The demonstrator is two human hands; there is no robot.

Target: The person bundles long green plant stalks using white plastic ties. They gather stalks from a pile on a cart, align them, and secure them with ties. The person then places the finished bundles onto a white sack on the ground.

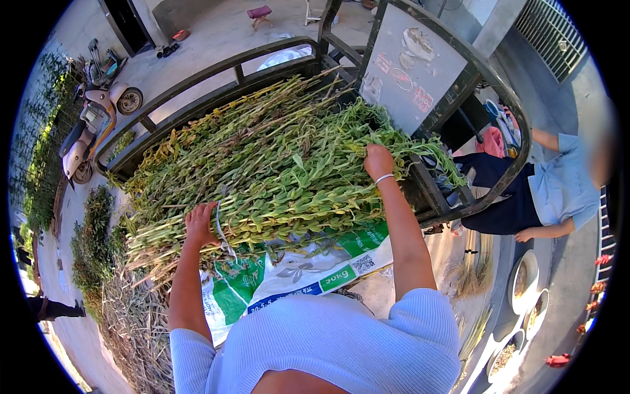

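Observation:
Long cut sesame stalks [262, 164] with green pods lie in a thick layer across the bed of a dark metal cart, their leafy tops toward the right. My left hand [202, 225] rests on the near edge of the layer by the cut ends, fingers spread. Beside its fingers a thin white strip [222, 230] hangs over the stalks. My right hand [378, 161], with a bracelet at its wrist, is closed around leafy tops near the right end. Under the near stalks lies a green and white sack [239, 285].
Curved metal rails [230, 64] and an upright grey panel [413, 62] border the cart. A person in a light blue top [564, 177] stands at its right end. Several basins [525, 282] and a broom [469, 269] are at right, a scooter [95, 125] and dry stalks [131, 322] at left.

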